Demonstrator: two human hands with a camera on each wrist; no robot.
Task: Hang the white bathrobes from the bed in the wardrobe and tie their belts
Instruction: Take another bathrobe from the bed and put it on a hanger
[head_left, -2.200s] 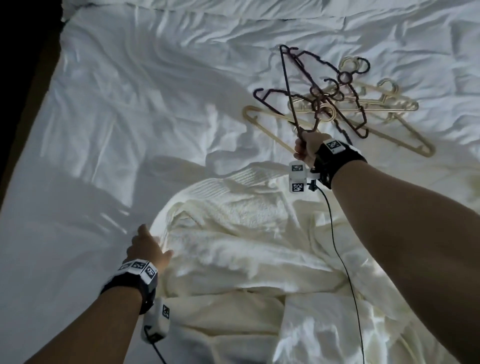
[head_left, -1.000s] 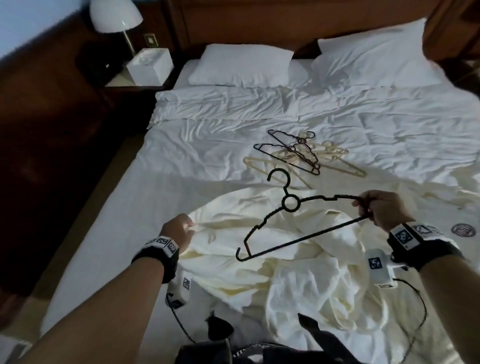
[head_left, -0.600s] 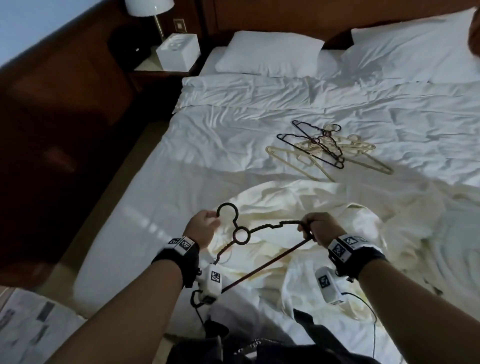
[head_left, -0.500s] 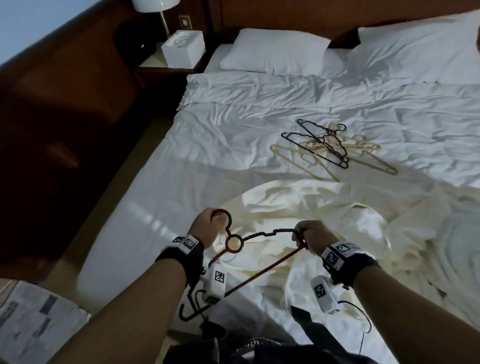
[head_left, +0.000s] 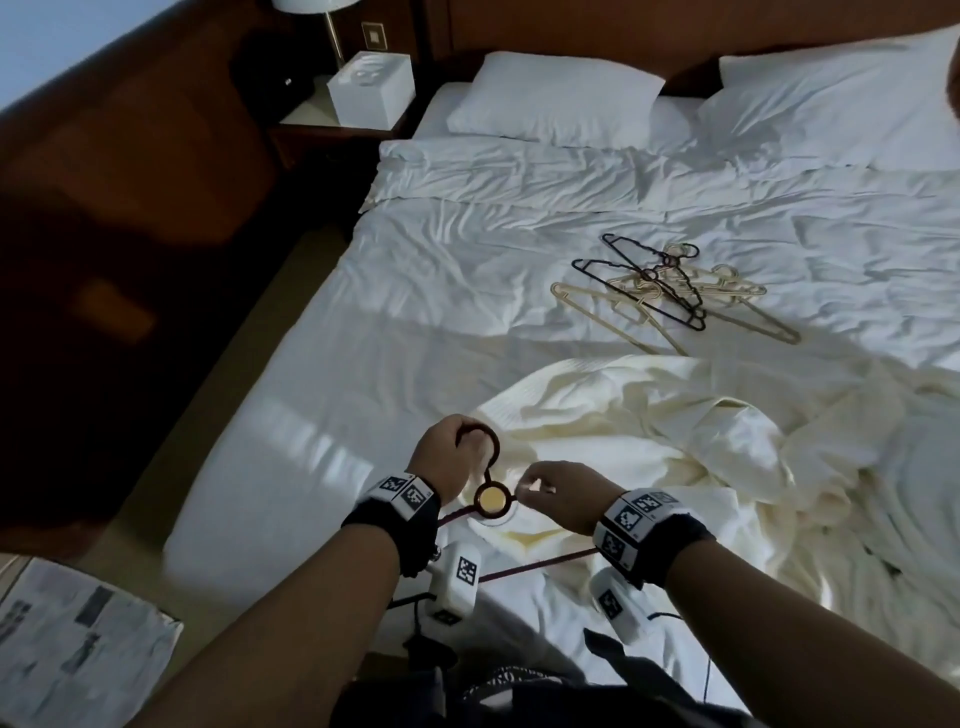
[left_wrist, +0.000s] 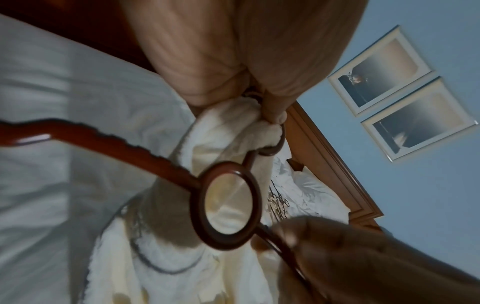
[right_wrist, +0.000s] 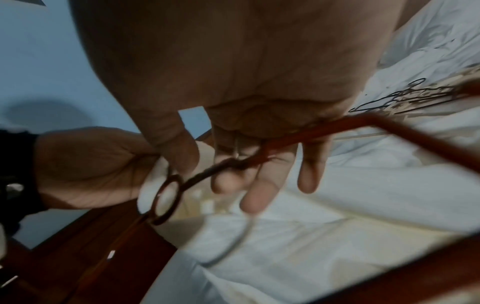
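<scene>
A dark red-brown hanger (head_left: 491, 500) is held low over the near edge of the bed. My left hand (head_left: 453, 451) grips its hook, and the left wrist view shows a fold of cream bathrobe (left_wrist: 221, 131) bunched in the same grip (left_wrist: 259, 111). My right hand (head_left: 531, 486) pinches the hanger's shoulder arm right beside the ring. In the right wrist view that arm (right_wrist: 298, 137) crosses my loosely bent fingers (right_wrist: 259, 195). The white bathrobes (head_left: 675, 441) lie crumpled on the bed under and to the right of both hands.
A tangle of black and beige hangers (head_left: 670, 286) lies mid-bed beyond the robes. Two pillows (head_left: 556, 98) are at the headboard. A nightstand with a white box (head_left: 371, 88) and a lamp stands at the far left. Floor and printed paper (head_left: 78, 639) are at the lower left.
My right hand slid along the hanger from its far end to beside the ring. My left hand shifted up onto the hook. Hanger and hands drew closer together.
</scene>
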